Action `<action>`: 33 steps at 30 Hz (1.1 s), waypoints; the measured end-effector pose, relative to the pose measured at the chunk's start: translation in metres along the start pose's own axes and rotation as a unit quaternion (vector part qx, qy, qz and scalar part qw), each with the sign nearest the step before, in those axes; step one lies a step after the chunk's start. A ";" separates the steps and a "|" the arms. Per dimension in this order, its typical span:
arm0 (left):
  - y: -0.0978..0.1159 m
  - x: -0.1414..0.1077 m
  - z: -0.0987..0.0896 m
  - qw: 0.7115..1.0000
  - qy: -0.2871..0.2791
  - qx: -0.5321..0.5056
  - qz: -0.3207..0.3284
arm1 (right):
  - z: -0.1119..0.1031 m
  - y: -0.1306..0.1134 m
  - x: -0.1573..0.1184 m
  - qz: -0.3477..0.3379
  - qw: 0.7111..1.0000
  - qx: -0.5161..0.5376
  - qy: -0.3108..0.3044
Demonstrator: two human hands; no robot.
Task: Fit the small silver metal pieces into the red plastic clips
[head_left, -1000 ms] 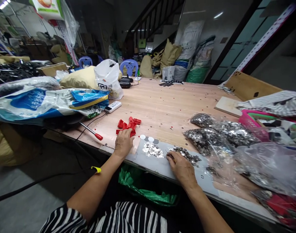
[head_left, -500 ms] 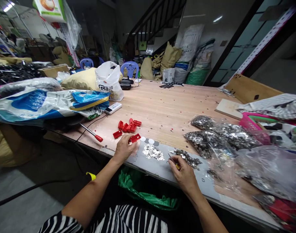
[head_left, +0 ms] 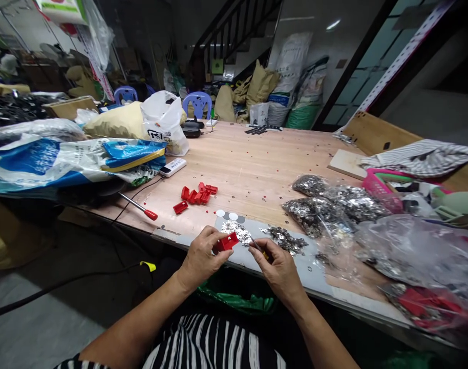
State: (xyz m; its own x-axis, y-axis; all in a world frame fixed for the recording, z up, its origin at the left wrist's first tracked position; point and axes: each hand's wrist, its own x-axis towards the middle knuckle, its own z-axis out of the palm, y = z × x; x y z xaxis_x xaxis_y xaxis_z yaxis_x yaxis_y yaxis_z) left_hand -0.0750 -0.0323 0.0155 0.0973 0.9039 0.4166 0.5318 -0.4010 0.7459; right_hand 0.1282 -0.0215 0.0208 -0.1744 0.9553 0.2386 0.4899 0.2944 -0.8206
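My left hand [head_left: 204,254] pinches a small red plastic housing [head_left: 229,242], its open side turned toward me, above the table's front edge. Close to its right, my right hand [head_left: 274,261] is closed around a thin pointed tool with a yellow handle [head_left: 263,253], perhaps a small screwdriver; its tip points at the housing, and I cannot tell whether they touch. Behind both hands lies a pile of shiny small metal pieces [head_left: 236,230]. A darker heap of metal parts [head_left: 285,239] sits beyond my right hand. Several more red housings [head_left: 199,195] lie to the left.
Clear bags of metal parts [head_left: 318,212] and a pink basket [head_left: 380,187] crowd the right side. On the left are a red-handled lever [head_left: 149,214], a white device with a cable [head_left: 173,167] and plastic sacks [head_left: 72,161]. A green bag [head_left: 237,300] hangs below the edge.
My left hand has lifted the red housing off the table and brought it right and toward me. My right hand has moved left with the tool, closer to the housing. The view has shifted slightly.
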 end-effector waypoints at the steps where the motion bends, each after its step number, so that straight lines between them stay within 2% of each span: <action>1: 0.002 -0.001 0.001 1.000 0.000 -0.006 -0.001 | 0.001 -0.002 0.000 -0.008 1.000 -0.001 0.003; 4: 0.010 -0.003 0.005 0.994 -0.019 -0.089 -0.065 | 0.003 -0.005 -0.002 -0.018 1.000 0.004 0.008; 6: 0.015 -0.004 0.008 0.962 -0.053 -0.215 -0.160 | 0.004 -0.006 -0.003 -0.020 1.000 0.011 0.005; 7: 0.018 -0.005 0.009 0.931 -0.067 -0.290 -0.210 | 0.005 -0.007 -0.003 -0.022 1.000 0.014 0.004; 9: 0.022 -0.007 0.010 0.848 -0.085 -0.432 -0.296 | 0.005 -0.008 -0.004 -0.024 1.000 0.018 0.006; 11: 0.023 -0.008 0.011 0.763 -0.093 -0.536 -0.348 | 0.004 -0.009 -0.005 -0.021 1.000 0.020 0.008; 13: 0.022 -0.009 0.013 0.697 -0.105 -0.598 -0.381 | 0.004 -0.009 -0.007 -0.018 1.000 0.024 0.000; 15: 0.019 -0.011 0.015 0.655 -0.116 -0.628 -0.404 | 0.004 -0.008 -0.008 -0.017 0.999 0.031 -0.011; 17: 0.015 -0.011 0.019 0.627 -0.118 -0.640 -0.429 | 0.006 -0.007 -0.009 -0.017 0.999 0.040 -0.021; 20: 0.008 -0.012 0.025 0.594 -0.102 -0.647 -0.467 | 0.007 -0.007 -0.010 -0.014 0.998 0.058 -0.034; 22: 0.005 -0.011 0.028 0.574 -0.112 -0.649 -0.486 | 0.006 -0.009 -0.010 -0.012 0.996 0.074 -0.048; 27: 0.003 -0.013 0.026 0.554 -0.203 -0.668 -0.452 | 0.002 -0.012 -0.013 -0.017 0.991 0.099 -0.084; 30: 0.005 -0.016 0.024 0.564 -0.251 -0.663 -0.424 | 0.001 -0.012 -0.013 -0.013 0.989 0.110 -0.099; 32: 0.007 -0.018 0.024 0.596 -0.246 -0.649 -0.405 | -0.001 -0.011 -0.012 -0.010 0.991 0.106 -0.086; 33: 0.008 -0.018 0.023 0.622 -0.227 -0.639 -0.391 | -0.003 -0.011 -0.012 -0.008 0.993 0.096 -0.073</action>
State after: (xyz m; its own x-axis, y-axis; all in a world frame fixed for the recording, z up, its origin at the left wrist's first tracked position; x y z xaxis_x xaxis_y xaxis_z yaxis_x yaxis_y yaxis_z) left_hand -0.0526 -0.0481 0.0024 0.6111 0.7297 -0.3067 -0.5098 0.6592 0.5528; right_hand 0.1273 -0.0363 0.0283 -0.3092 0.9324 0.1872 0.3157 0.2863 -0.9046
